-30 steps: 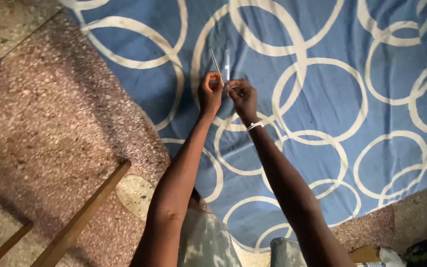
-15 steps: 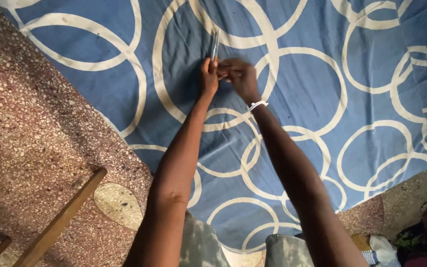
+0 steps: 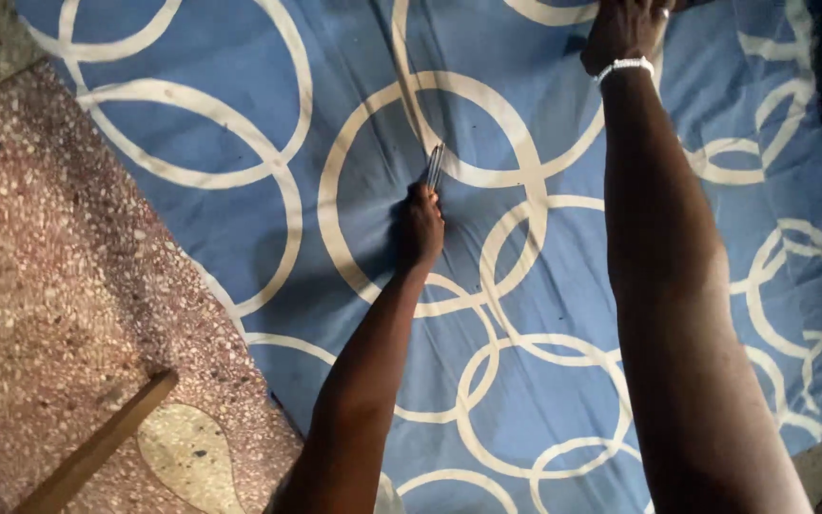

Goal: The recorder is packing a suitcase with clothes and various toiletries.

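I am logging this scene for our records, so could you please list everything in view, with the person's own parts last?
thin clear rods: apparently two, see-through, upright in the left hand, over the cloth
blue cloth with white ring pattern: one, spread over the floor
speckled reddish terrazzo floor: one, at left
brown wooden bar: one, bottom left, on the floor
white bead bracelet: one, on the right wrist
left hand: closed on the rods, centre
right hand: top edge, partly cut off
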